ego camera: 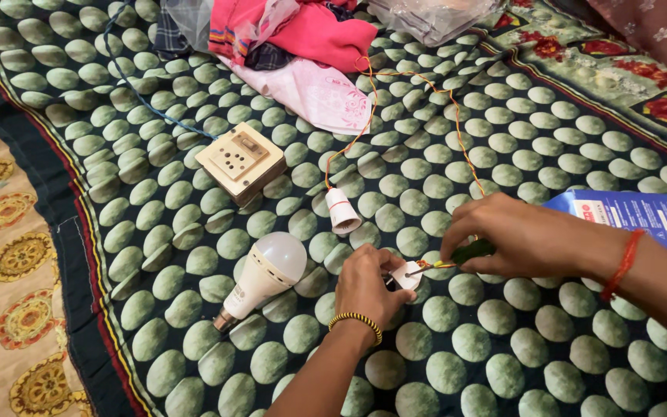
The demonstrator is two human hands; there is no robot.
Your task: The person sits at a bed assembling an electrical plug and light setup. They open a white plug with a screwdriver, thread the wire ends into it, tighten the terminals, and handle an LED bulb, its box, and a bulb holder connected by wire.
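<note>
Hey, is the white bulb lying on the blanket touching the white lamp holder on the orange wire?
Apart. The head view shows the bulb lying below and left of the lamp holder, with a strip of patterned blanket plainly visible between them.

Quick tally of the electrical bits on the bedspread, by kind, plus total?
Light bulb: 1
Lamp holder on orange wire: 1
Socket box: 1
White plug in the left hand: 1
Screwdriver in the right hand: 1
Blue cable: 1
Total: 6, or 7 with the wire
</note>
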